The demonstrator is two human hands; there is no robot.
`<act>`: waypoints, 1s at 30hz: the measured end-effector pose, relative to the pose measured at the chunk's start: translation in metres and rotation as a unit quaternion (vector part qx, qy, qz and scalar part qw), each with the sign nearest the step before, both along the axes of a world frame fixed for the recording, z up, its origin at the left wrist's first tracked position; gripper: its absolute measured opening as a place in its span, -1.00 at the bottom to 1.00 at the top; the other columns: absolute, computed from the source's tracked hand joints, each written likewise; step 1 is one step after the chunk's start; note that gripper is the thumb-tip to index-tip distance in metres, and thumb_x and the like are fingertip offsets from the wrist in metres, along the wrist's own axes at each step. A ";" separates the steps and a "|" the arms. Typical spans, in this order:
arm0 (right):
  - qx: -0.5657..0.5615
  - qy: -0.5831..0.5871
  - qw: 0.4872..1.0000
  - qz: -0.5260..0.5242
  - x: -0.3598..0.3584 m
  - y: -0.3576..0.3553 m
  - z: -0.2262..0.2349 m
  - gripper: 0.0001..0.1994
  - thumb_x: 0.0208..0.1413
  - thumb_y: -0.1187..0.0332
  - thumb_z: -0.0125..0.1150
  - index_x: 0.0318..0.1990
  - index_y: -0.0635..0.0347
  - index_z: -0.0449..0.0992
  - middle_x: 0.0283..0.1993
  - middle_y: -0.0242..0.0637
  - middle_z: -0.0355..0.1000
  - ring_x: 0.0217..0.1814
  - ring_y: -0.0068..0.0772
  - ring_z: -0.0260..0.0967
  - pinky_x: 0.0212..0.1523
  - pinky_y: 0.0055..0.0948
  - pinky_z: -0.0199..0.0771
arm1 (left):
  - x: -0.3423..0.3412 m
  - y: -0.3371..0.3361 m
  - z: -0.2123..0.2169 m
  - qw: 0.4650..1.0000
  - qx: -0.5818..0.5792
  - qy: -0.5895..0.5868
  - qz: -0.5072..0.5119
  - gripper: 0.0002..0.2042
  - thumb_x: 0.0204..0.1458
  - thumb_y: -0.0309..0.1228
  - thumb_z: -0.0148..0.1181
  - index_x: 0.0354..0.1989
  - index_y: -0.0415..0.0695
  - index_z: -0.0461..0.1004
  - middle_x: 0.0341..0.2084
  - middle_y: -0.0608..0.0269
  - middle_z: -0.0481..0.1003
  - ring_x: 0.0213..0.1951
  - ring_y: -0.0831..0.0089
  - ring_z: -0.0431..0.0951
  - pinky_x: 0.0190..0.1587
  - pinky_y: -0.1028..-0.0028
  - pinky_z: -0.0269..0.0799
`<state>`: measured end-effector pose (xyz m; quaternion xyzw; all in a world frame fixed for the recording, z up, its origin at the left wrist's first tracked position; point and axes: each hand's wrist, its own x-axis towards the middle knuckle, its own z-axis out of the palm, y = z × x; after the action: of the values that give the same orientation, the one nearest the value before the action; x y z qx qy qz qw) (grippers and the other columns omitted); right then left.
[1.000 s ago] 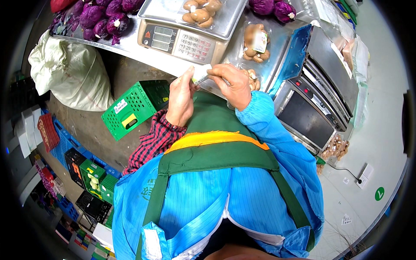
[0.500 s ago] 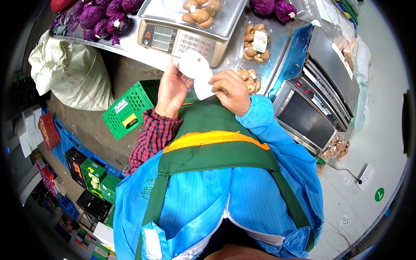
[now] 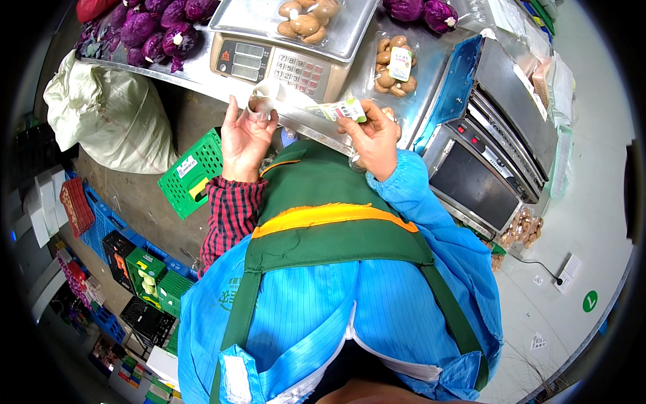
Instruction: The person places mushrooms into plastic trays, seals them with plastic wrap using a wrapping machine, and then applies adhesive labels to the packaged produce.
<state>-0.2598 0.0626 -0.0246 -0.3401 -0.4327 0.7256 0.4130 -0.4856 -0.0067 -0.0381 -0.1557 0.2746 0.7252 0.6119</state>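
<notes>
My left hand, palm up, holds a small white roll of labels between thumb and fingers. A pale strip runs from the roll toward the right. In a pinch of thumb and forefinger, my right hand grips a printed label with green and white areas, held above the table edge. Just beyond lies a clear-wrapped pack of brown mushrooms with a label on it. Another mushroom pack is mostly hidden behind my right hand. On the scale rests a further pack of mushrooms.
Purple cabbages are heaped at the table's far left, with more at the back. A wrapping machine stands close on my right. To the left are a white woven sack and a green crate.
My hands have moved apart, left hand leftward and right hand slightly right. A printed label now shows in my right hand, with the strip stretched out from the roll.
</notes>
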 end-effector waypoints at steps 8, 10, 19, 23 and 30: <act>-0.132 -0.010 0.991 0.000 0.005 0.018 0.001 -0.77 0.14 0.49 0.19 -0.06 0.30 0.43 -0.15 -0.28 0.50 -0.18 -0.56 0.45 -0.27 -0.53 0.51 | -0.027 -0.040 0.003 0.999 0.015 0.037 0.036 -0.68 0.17 -0.27 0.12 0.00 -0.20 0.41 -0.29 0.34 0.49 -0.34 0.57 0.47 -0.14 0.43 0.42; -0.132 -0.009 0.991 0.007 0.002 0.017 0.005 -0.79 0.14 0.48 0.19 -0.07 0.30 0.42 -0.15 -0.30 0.50 -0.17 -0.57 0.44 -0.28 -0.52 0.50 | -0.023 -0.051 -0.005 0.988 -0.074 0.128 0.052 -0.75 0.18 -0.27 0.10 -0.09 -0.18 0.46 -0.37 0.38 0.50 -0.39 0.60 0.47 -0.23 0.51 0.44; 0.422 -0.236 0.867 0.118 -0.009 0.009 0.018 -0.74 -0.20 0.68 0.17 -0.29 0.18 0.51 -0.19 -0.27 0.47 -0.10 -0.24 0.41 -0.10 -0.37 0.44 | 0.046 -0.027 0.012 0.964 -0.018 0.117 -0.238 -0.45 0.22 0.02 -0.09 0.12 -0.25 0.31 -0.02 0.16 0.44 -0.02 0.42 0.47 0.05 0.39 0.38; 0.436 -0.223 0.860 0.146 -0.006 0.001 0.019 -0.67 -0.33 0.68 0.17 -0.31 0.15 0.53 -0.17 -0.26 0.45 -0.03 -0.16 0.37 -0.04 -0.29 0.40 | 0.052 -0.007 0.020 0.949 0.006 0.219 -0.227 -0.55 0.27 -0.19 -0.14 0.18 -0.28 0.26 0.04 0.11 0.41 0.08 0.34 0.41 0.18 0.36 0.28; 0.257 -0.181 0.931 0.185 0.008 0.000 0.020 -0.77 -0.13 0.50 0.35 -0.25 0.25 0.52 -0.19 -0.27 0.44 -0.13 -0.33 0.38 -0.11 -0.42 0.40 | 0.060 -0.002 0.016 0.939 0.002 0.264 -0.219 -0.60 0.28 -0.23 -0.11 0.09 -0.31 0.37 -0.16 0.21 0.49 -0.15 0.49 0.49 -0.06 0.46 0.42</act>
<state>-0.2520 0.0629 -0.0043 -0.2619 -0.7267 0.5795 0.2598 -0.4255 -0.0084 -0.0226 0.1066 0.4521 0.5891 0.6613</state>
